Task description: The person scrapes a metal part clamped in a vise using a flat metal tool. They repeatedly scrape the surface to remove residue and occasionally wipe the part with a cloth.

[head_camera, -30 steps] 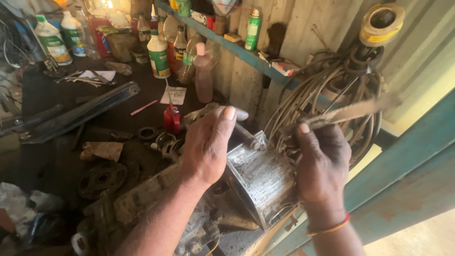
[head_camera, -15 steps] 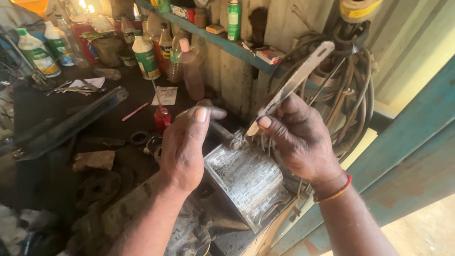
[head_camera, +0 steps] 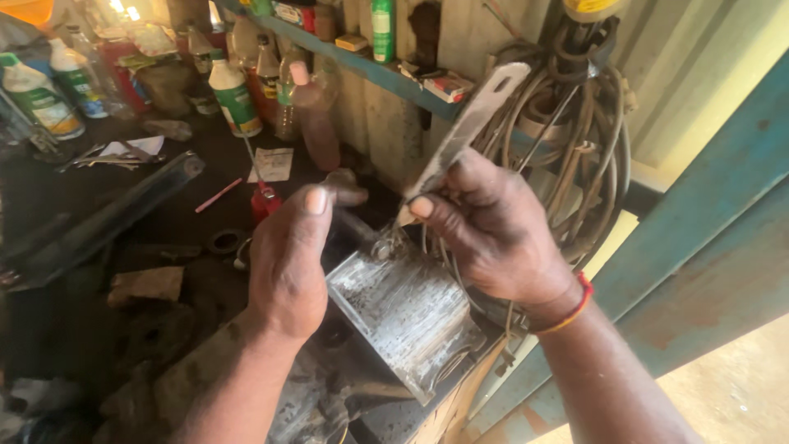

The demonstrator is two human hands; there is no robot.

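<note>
Two fists (head_camera: 289,265) (head_camera: 485,226) closed — blade (head_camera: 468,131) gripped.

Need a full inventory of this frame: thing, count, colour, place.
flat metal strip: 1, grey, in the right hand, slanting up toward the shelf
small metal part: 1, shiny, at the strip's lower end, between both hands
metal box: 1, scratched silver, below the hands
cables: 1 coiled bundle, grey-brown, hanging on the wall at right
shelf: 1, blue-green, on the back wall
green bottle: 1, on the shelf
white bottles: about 3, green labels, back of the bench
pink bottle: 1, under the shelf
red object: 1, small, mid bench
dark bar: 1, long, left of bench
left hand: 1, thumb up, beside the part
right hand: 1, red wristband, gripping the strip
</note>
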